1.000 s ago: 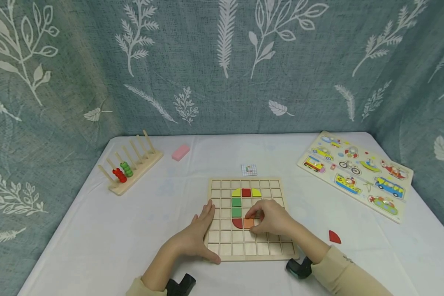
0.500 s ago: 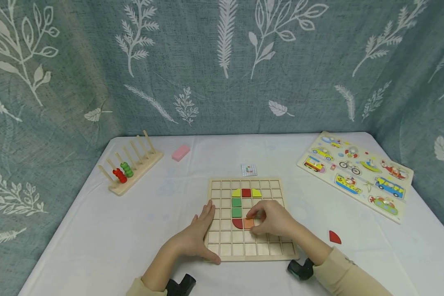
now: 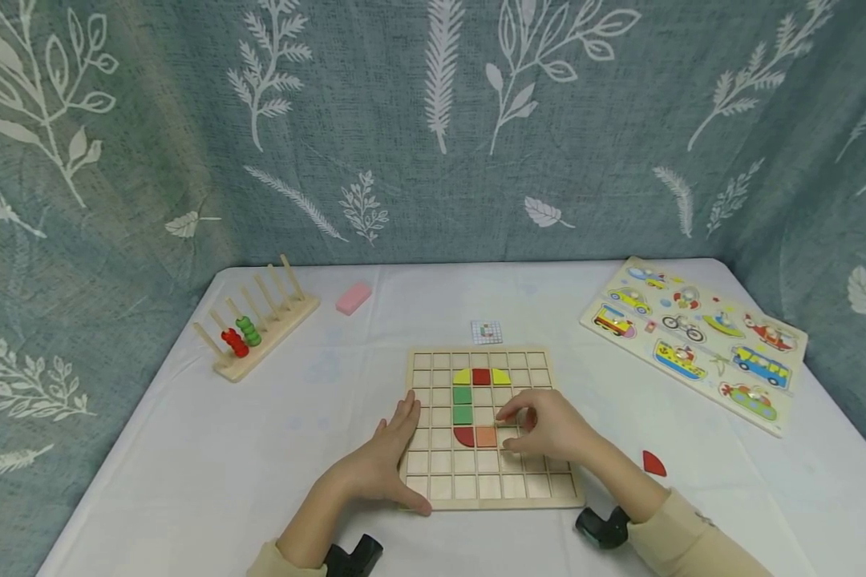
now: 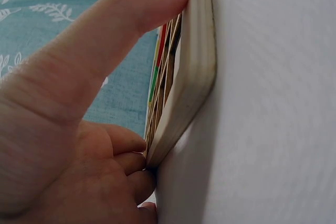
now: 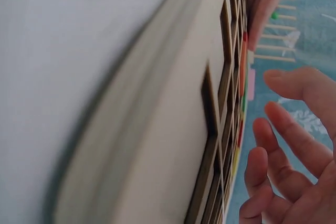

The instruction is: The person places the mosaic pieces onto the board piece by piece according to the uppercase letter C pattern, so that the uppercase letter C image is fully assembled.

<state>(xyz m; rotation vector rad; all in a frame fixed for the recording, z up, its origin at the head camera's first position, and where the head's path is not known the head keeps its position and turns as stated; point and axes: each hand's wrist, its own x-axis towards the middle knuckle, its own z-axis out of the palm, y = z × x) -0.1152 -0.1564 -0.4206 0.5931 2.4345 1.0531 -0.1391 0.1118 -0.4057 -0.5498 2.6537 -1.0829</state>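
Observation:
A wooden grid board [image 3: 491, 504] lies on the white cloth. The left hand [image 3: 378, 465] rests at its near left corner, fingers straight along the left side and thumb [image 4: 121, 30] at the front edge. An orange square tile [image 3: 487, 437] sits flat in a cell, beside a red quarter-circle tile [image 3: 465, 437]. Above these, two green square tiles [image 3: 463, 405] stand in a column; a red square tile [image 3: 481, 377] between two yellow tiles [image 3: 501, 377] tops it. The right hand [image 3: 552, 425] hovers right of the orange tile, fingers loosely spread [image 5: 294, 129] with nothing between them.
A loose red quarter-circle tile [image 3: 653, 463] lies right of the board. Behind the board is a small pattern card [image 3: 487, 332]. A peg stand [image 3: 267, 336] with red and green beads and a pink block [image 3: 354, 298] are at back left; a vehicle puzzle board [image 3: 693, 344] at back right.
The right hand has let go of the orange tile and moved a little right, leaving the tile fully in view in its cell. The left hand has stayed in place.

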